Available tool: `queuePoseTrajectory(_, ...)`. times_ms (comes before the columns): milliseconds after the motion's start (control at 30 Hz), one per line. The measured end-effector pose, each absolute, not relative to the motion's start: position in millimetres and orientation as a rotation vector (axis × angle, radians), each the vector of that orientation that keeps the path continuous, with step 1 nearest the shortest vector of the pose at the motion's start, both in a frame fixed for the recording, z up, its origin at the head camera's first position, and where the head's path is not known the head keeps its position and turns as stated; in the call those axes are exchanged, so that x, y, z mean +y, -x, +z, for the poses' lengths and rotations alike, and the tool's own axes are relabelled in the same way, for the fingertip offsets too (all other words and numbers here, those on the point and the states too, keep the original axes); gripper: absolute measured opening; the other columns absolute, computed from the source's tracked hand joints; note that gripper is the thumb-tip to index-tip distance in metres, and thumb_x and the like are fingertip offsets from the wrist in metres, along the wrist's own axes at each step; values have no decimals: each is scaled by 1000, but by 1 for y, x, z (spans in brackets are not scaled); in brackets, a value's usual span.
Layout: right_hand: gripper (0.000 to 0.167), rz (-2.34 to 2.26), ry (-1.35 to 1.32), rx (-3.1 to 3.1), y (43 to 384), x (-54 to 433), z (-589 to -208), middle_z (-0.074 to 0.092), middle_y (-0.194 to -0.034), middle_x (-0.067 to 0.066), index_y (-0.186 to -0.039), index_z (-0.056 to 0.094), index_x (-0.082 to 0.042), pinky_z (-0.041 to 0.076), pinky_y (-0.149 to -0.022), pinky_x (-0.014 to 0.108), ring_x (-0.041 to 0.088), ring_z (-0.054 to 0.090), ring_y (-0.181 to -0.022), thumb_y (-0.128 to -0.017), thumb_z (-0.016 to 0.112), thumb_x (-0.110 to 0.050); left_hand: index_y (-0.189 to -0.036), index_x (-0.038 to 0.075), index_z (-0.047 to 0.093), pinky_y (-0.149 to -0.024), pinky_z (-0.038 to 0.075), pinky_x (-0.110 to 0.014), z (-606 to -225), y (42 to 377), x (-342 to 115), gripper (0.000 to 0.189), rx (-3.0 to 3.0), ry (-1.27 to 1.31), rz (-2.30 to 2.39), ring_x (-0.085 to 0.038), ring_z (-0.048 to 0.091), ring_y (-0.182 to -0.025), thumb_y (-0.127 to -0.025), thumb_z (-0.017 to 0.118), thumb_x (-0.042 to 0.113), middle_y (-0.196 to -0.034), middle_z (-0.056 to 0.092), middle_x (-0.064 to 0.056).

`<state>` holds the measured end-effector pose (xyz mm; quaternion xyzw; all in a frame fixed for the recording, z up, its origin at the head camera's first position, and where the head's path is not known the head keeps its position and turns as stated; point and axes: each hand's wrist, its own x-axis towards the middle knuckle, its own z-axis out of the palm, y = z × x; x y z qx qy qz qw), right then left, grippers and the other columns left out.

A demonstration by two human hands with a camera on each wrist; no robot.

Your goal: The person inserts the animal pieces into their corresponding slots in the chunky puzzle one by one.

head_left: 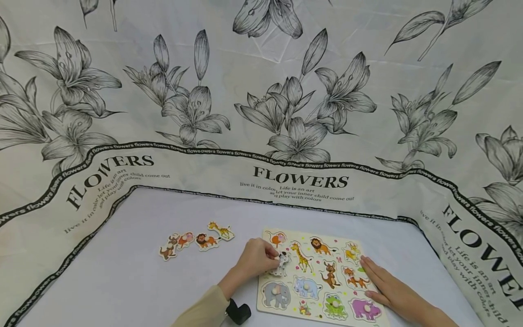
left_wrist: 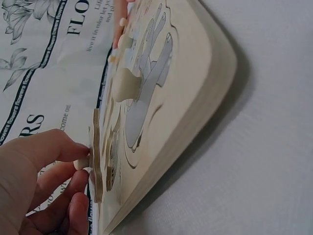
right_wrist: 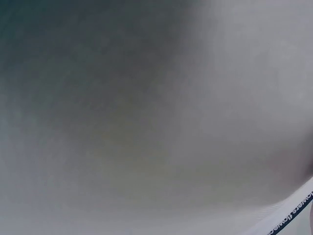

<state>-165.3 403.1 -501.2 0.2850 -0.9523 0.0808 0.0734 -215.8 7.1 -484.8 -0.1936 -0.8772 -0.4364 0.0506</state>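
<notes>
My left hand (head_left: pixel 258 258) pinches a black-and-white animal puzzle piece (head_left: pixel 282 264) over the left side of the wooden puzzle board (head_left: pixel 302 313). In the left wrist view, thumb and fingers grip the small knob (left_wrist: pixel 81 163) of that piece, which stands on edge close over the board face. My right hand (head_left: pixel 394 288) lies along the board's right edge, fingers stretched out and touching it. Knobbed pieces sit in the board: a grey elephant (head_left: pixel 276 295), a blue rhino (head_left: pixel 307 288), a green frog (head_left: pixel 335 307) and a purple hippo (head_left: pixel 366 309). The right wrist view is mostly blurred.
Left of the board, loose pieces lie on the white tabletop (head_left: pixel 122 272): a kangaroo (head_left: pixel 168 248), a pinkish-orange animal (head_left: pixel 185 240), a lion (head_left: pixel 206 241) and a giraffe (head_left: pixel 221 230). A flower-printed cloth (head_left: pixel 229 177) rises behind and at both sides.
</notes>
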Motion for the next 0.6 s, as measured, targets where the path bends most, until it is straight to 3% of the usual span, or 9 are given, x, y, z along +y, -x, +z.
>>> queuePoseTrajectory(600,73,242,-866,-2848,166,404,-501,34,-153,16,-150,29,-6,-2,-102,-4,-20,-7,-137,-92,62,-35,-73,8,74,-51,43,-13,-491,221,18,7,-2670,605,-1296,4,49,-53,-69,79,8,-62,65,5)
